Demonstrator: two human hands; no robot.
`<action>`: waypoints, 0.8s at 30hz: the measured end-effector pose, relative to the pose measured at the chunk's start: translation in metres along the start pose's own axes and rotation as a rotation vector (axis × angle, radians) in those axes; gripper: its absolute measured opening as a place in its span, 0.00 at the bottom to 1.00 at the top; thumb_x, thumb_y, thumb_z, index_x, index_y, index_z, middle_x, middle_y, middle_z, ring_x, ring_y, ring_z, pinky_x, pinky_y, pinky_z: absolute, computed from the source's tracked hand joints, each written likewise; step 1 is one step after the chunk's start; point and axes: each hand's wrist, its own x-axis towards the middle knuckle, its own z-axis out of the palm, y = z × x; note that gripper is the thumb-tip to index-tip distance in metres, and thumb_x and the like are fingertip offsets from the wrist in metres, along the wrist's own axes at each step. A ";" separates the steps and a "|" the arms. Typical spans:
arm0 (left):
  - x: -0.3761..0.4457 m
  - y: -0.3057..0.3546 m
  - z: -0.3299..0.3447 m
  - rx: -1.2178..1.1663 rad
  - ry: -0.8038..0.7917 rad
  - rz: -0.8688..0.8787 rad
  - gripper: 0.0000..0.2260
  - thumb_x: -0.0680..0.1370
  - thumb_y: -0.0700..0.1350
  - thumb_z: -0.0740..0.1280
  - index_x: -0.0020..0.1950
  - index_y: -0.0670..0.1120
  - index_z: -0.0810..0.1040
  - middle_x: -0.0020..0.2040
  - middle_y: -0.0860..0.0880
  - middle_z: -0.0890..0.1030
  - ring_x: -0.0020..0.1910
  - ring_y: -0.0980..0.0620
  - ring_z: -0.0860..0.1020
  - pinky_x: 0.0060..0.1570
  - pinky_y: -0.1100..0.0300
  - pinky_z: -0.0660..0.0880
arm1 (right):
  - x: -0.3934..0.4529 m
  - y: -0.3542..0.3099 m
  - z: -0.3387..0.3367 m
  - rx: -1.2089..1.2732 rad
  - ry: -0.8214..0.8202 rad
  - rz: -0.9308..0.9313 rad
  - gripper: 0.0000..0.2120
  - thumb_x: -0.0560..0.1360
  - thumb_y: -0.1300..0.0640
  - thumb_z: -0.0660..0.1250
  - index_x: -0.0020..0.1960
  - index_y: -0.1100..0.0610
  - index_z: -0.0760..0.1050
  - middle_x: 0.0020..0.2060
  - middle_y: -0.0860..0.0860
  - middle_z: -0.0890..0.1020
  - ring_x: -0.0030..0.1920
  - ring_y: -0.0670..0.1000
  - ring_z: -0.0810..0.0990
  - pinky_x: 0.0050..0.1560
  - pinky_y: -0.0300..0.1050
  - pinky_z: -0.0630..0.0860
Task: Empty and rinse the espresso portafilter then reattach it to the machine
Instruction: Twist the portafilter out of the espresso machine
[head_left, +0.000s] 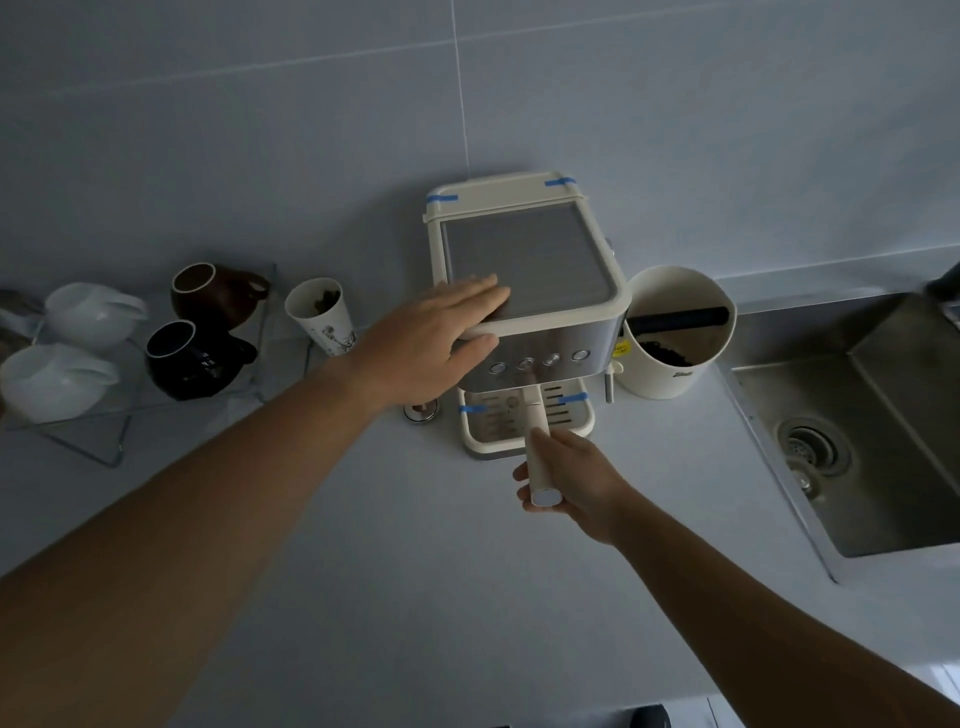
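Note:
A cream and steel espresso machine (540, 260) stands on the counter against the wall. Its portafilter (534, 421) sits under the front panel, with the cream handle pointing toward me; the basket end is hidden beneath the machine. My right hand (569, 475) is closed around the handle near its outer end. My left hand (436, 332) lies flat on the machine's front left top corner, fingers on the grey lid and thumb along the rim.
A white knock box (675, 374) with coffee grounds and a black bar stands right of the machine. A steel sink (883, 415) lies further right. Left are a paper cup (322, 317), dark mugs (192, 358), white pitchers on a wire rack, and a small tamper (421, 413).

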 end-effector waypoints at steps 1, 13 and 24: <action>0.001 -0.003 0.002 0.012 -0.002 0.021 0.23 0.82 0.50 0.58 0.77 0.49 0.60 0.79 0.49 0.60 0.78 0.52 0.56 0.75 0.57 0.52 | 0.001 0.001 0.001 -0.010 0.001 -0.008 0.18 0.82 0.49 0.61 0.68 0.57 0.66 0.47 0.61 0.81 0.38 0.55 0.82 0.40 0.48 0.82; 0.001 -0.010 0.019 0.046 0.061 0.042 0.24 0.81 0.55 0.53 0.76 0.48 0.64 0.77 0.47 0.66 0.76 0.48 0.62 0.75 0.55 0.53 | 0.011 0.007 0.022 0.034 0.133 -0.131 0.13 0.82 0.50 0.60 0.62 0.57 0.69 0.36 0.56 0.73 0.31 0.50 0.72 0.29 0.43 0.75; 0.003 -0.012 0.022 0.005 0.139 0.076 0.22 0.81 0.53 0.56 0.73 0.46 0.69 0.74 0.45 0.70 0.74 0.46 0.66 0.73 0.45 0.61 | 0.022 0.017 0.065 0.158 0.238 -0.173 0.14 0.82 0.50 0.59 0.59 0.59 0.69 0.36 0.56 0.72 0.30 0.52 0.72 0.26 0.43 0.74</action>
